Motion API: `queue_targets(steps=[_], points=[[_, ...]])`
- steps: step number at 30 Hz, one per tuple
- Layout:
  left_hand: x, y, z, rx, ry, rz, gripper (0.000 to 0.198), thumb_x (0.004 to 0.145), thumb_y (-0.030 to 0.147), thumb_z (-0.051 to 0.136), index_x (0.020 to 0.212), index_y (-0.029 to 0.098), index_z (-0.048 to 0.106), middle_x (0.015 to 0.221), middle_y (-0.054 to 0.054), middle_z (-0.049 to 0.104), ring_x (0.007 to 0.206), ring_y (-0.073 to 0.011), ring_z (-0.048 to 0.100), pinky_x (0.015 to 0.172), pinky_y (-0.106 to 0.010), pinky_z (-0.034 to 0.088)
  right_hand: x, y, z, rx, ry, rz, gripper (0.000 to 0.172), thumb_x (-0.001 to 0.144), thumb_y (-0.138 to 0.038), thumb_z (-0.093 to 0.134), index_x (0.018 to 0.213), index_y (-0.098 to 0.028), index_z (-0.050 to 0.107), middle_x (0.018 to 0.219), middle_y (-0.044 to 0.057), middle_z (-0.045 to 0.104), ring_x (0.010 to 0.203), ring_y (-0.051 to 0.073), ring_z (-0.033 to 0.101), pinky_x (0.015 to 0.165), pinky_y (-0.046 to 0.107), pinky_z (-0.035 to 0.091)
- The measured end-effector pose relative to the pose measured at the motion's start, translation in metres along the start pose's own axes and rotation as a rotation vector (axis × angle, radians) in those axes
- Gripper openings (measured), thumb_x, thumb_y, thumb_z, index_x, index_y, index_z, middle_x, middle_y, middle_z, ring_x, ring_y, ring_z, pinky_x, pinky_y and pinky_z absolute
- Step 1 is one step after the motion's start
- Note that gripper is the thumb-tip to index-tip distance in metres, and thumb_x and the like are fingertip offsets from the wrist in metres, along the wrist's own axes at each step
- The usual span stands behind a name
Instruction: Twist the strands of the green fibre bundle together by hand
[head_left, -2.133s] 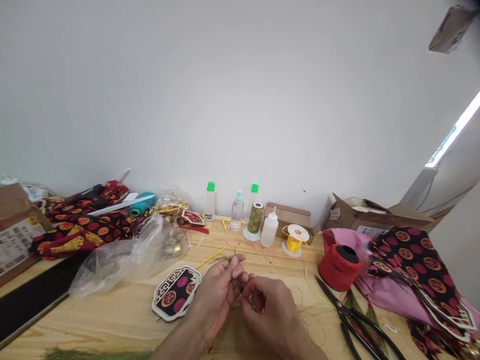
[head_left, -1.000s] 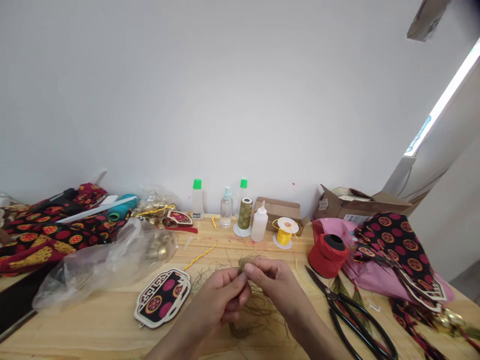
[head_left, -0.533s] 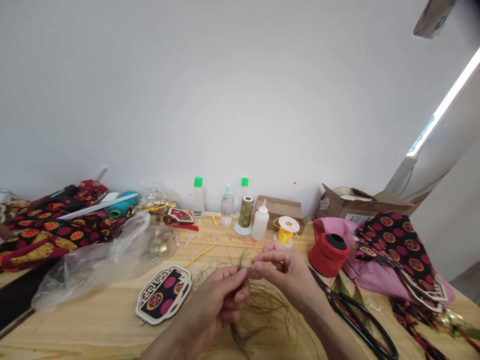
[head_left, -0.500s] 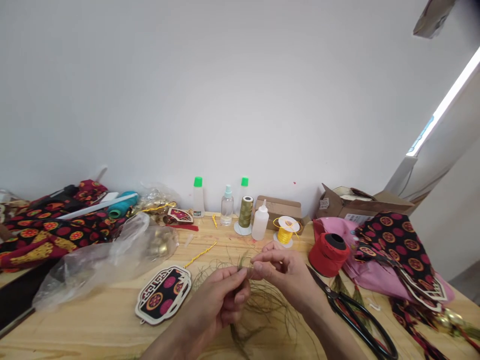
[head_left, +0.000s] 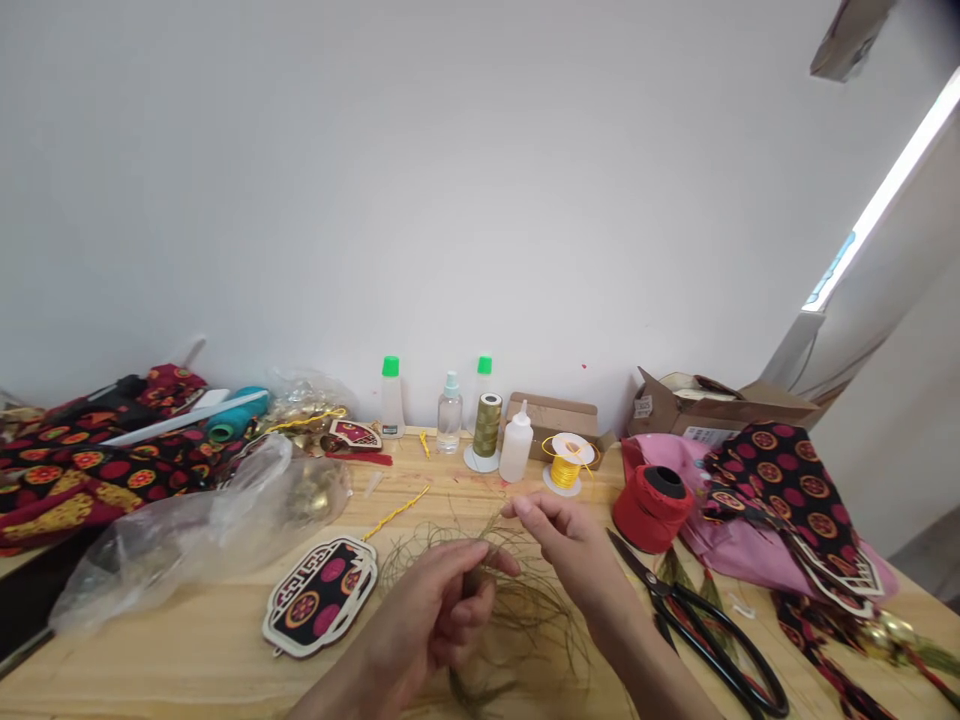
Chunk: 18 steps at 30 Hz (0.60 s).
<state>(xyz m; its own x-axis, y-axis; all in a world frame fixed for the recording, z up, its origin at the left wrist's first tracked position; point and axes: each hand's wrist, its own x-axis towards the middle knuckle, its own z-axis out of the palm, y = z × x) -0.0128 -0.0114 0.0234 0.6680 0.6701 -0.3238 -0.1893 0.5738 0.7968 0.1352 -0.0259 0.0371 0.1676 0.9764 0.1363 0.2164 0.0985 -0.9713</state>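
Loose olive-green threads [head_left: 536, 610] spread in thin loops over the table below and around both hands. My left hand [head_left: 442, 605] is curled around a bunch of these threads, whose tail hangs out below the palm. To its right and slightly higher, my right hand [head_left: 566, 540] has thumb and forefinger pinched together on what looks like a fine strand of the thread. Left of my left hand lies a flat ornament [head_left: 321, 598] with a pale cut-out frame, patterned black fabric and a twisted yellow cord [head_left: 395, 512]. Black-handled scissors [head_left: 701, 625] lie beside my right forearm.
Along the wall stand an olive thread spool [head_left: 488, 427], a white squeeze bottle [head_left: 516, 445], a spray bottle [head_left: 450, 415] and a yellow cord spool [head_left: 566, 470]. A red thread cone [head_left: 654, 510] sits right. A plastic bag [head_left: 187, 530] and patterned fabric [head_left: 97, 460] lie left.
My right hand has moved up and away from my left, widening the gap between them. My left forefinger has extended to the right. The view has shifted slightly.
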Motion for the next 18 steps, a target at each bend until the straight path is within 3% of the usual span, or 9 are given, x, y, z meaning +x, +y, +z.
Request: queue_targets(steps=[5,8,11,15,18], points=[[0.0,0.004,0.0,-0.139,-0.019,-0.048,0.035,0.074,0.039,0.044,0.077,0.01,0.062,0.044,0.007,0.029,0.038,-0.0038,0.011,0.035,-0.016,0.007,0.003,0.002,-0.004,0.034,0.083,0.017,0.034,0.072,-0.044,0.048,0.073,-0.015,0.066,0.061,-0.001,0.049,0.052,0.01,0.04,0.043,0.02,0.026],[-0.001,0.004,-0.002,-0.175,0.016,0.008,0.02,0.068,0.023,0.055,0.08,0.01,0.062,0.048,0.007,0.029,0.04,-0.0031,0.015,0.037,-0.015,0.01,0.006,0.005,-0.006,0.033,0.091,0.007,0.036,0.071,-0.047,0.048,0.075,-0.015,0.065,0.061,0.0,0.048,0.05,0.01,0.038,0.043,0.021,0.025],[0.001,0.002,-0.003,-0.14,0.065,0.047,0.019,0.064,0.011,0.056,0.082,0.009,0.062,0.048,0.009,0.026,0.04,-0.0028,0.015,0.037,-0.015,0.01,0.009,0.008,-0.007,0.005,0.103,-0.012,0.037,0.071,-0.047,0.048,0.077,-0.015,0.065,0.061,0.0,0.05,0.049,0.01,0.039,0.043,0.021,0.026],[0.006,-0.001,-0.005,-0.119,0.074,0.069,0.016,0.069,0.019,0.053,0.077,0.009,0.061,0.046,0.009,0.029,0.039,-0.0026,0.011,0.036,-0.016,0.007,0.01,0.012,-0.005,-0.072,0.079,-0.081,0.038,0.072,-0.048,0.047,0.069,-0.013,0.063,0.057,-0.001,0.047,0.053,0.012,0.04,0.049,0.022,0.03],[0.007,-0.001,-0.006,-0.105,0.065,0.084,0.018,0.071,0.023,0.051,0.078,0.01,0.061,0.045,0.008,0.03,0.038,-0.0025,0.011,0.036,-0.016,0.006,0.008,0.013,-0.002,-0.115,-0.025,-0.057,0.046,0.073,-0.052,0.043,0.058,-0.013,0.062,0.049,-0.003,0.04,0.048,0.01,0.037,0.047,0.022,0.028]])
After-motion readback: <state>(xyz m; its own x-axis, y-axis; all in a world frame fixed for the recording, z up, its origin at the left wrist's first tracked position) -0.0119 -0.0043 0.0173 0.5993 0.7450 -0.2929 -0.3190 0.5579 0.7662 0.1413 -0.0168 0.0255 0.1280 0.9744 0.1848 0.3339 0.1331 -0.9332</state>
